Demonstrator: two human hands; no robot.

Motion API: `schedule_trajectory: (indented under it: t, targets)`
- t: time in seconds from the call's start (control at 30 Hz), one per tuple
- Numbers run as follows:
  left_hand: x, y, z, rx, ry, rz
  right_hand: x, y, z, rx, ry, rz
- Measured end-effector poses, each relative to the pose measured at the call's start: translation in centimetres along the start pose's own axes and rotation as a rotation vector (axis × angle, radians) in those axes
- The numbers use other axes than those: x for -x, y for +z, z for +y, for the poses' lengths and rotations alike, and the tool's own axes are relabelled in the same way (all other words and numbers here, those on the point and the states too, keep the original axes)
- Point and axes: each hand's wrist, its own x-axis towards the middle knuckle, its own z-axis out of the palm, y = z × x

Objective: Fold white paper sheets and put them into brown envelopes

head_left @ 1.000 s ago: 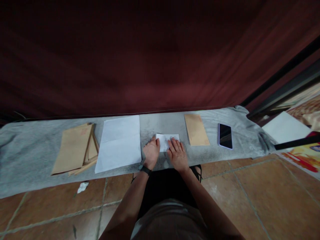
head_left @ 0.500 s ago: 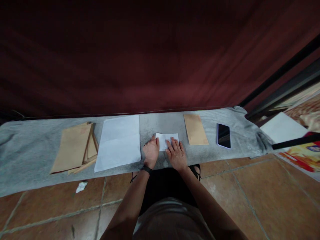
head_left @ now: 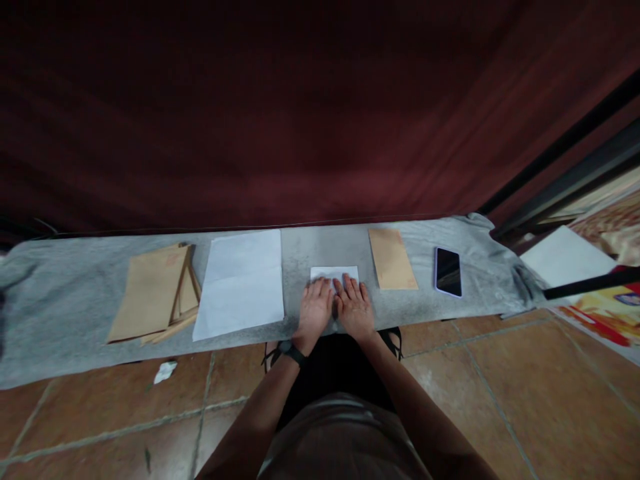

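A small folded white paper [head_left: 334, 272] lies on the grey cloth in front of me, its near part covered by my hands. My left hand [head_left: 315, 307] rests palm down on its left part, fingers stretched out. Beside it, my right hand [head_left: 354, 308] lies flat on the right part with the fingers spread. Both hands press from above and grip nothing. Right of the paper is a single brown envelope [head_left: 393, 260]. To the left are large white sheets [head_left: 240, 283], with a faint crease across them.
A pile of brown envelopes [head_left: 150, 293] sits at the far left of the cloth-covered bench [head_left: 65, 300]. A phone [head_left: 448, 271] lies at the right. Behind hangs a dark red curtain [head_left: 300, 133]. A crumpled scrap [head_left: 165, 371] is on the tiled floor.
My left hand has turned from the paper's left edge to lie flat across it, next to the right hand. The right hand has stayed nearly in place.
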Motion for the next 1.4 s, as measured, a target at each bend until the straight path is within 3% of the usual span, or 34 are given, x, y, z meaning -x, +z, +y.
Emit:
schedule_trajectory:
  t: [0.07, 0.17, 0.4, 1.1, 1.4]
  targets:
    - [1.3, 1.0, 0.5, 0.043, 0.132, -0.007, 0.1, -0.1, 0.1, 0.009, -0.020, -0.023]
    - [2.9, 1.7, 0.5, 0.019, 0.157, -0.019, 0.1, -0.1, 0.2, 0.016, -0.030, -0.033]
    - [4.8, 0.9, -1.3, -0.096, 0.282, -0.056, -0.1, 0.3, 0.2, -0.008, -0.028, 0.042]
    - [5.1, 2.0, -1.4, -0.173, 0.308, -0.053, 0.0, 0.8, 0.2, -0.044, 0.086, 0.172]
    - [5.3, 1.9, -1.1, -0.158, 0.277, -0.052, 0.0, 1.3, 0.9, -0.140, 0.059, 0.197]
